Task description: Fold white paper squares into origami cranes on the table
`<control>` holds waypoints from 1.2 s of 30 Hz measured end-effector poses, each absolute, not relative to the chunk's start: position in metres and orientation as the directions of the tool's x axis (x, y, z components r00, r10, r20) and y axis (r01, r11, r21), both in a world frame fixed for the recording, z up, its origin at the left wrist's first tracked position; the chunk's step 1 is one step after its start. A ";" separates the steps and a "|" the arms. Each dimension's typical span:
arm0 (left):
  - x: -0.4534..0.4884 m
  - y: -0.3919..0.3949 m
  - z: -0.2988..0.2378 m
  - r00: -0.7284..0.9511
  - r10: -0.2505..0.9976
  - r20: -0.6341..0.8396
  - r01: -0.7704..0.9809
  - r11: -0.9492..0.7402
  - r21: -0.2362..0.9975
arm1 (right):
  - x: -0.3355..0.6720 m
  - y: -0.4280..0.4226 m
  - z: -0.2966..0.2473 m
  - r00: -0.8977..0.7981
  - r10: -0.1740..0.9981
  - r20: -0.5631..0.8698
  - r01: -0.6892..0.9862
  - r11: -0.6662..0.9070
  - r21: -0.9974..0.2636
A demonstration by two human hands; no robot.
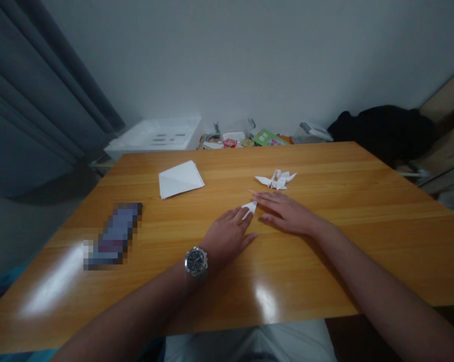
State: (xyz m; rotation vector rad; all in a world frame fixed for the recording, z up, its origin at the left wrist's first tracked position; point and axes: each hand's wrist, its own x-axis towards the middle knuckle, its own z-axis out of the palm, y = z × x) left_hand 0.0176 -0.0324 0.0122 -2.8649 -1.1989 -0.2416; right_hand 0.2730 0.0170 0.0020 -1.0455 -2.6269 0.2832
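Note:
My left hand [229, 235], with a metal watch on its wrist, lies flat on the wooden table [362, 236], fingers stretched over the near end of a small folded white paper piece [249, 207]. My right hand [287, 213] lies flat beside it, fingers extended and pressing down on the same paper, most of which is hidden under both hands. A finished white folded paper figure [276, 180] rests just beyond my right hand. A white folded sheet [180, 179] lies farther left on the table.
A pixelated dark oblong object [115, 234] lies on the table's left side. Beyond the far edge sit a white box [155, 136], small colourful clutter [249, 140] and a black cloth heap [381, 131]. A grey curtain [30, 100] hangs at left.

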 end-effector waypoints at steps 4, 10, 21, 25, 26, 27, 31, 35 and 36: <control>0.020 -0.034 0.011 0.689 0.709 0.149 0.713 -0.701 0.038 | 0.268 0.013 0.001 -0.699 0.700 0.145 0.639 0.703 -0.312; 0.021 -0.035 0.008 0.695 0.703 0.152 0.708 -0.706 0.028 | 0.267 0.010 -0.002 -0.714 0.697 0.068 0.646 0.692 -0.321; 0.023 -0.037 0.009 0.662 0.734 0.150 0.732 -0.676 0.078 | 0.267 0.012 -0.002 -0.709 0.700 0.083 0.641 0.689 -0.339; 0.024 -0.037 0.009 0.660 0.734 0.162 0.731 -0.677 0.087 | 0.268 0.010 -0.002 -0.723 0.683 0.098 0.632 0.712 -0.306; 0.024 -0.037 0.009 0.659 0.733 0.166 0.730 -0.677 0.090 | 0.269 0.010 -0.003 -0.730 0.676 0.102 0.626 0.721 -0.297; 0.023 -0.037 0.009 0.659 0.733 0.168 0.729 -0.678 0.094 | 0.269 0.009 -0.004 -0.736 0.669 0.106 0.621 0.729 -0.287; 0.022 -0.036 0.010 0.662 0.729 0.175 0.721 -0.683 0.116 | 0.271 0.010 -0.008 -0.753 0.649 0.104 0.611 0.749 -0.256; 0.021 -0.036 0.011 0.663 0.730 0.168 0.719 -0.683 0.127 | 0.270 0.013 -0.011 -0.737 0.672 0.072 0.643 0.731 -0.229; 0.021 -0.036 0.012 0.660 0.732 0.166 0.722 -0.680 0.127 | 0.270 0.014 -0.012 -0.729 0.681 0.066 0.655 0.723 -0.221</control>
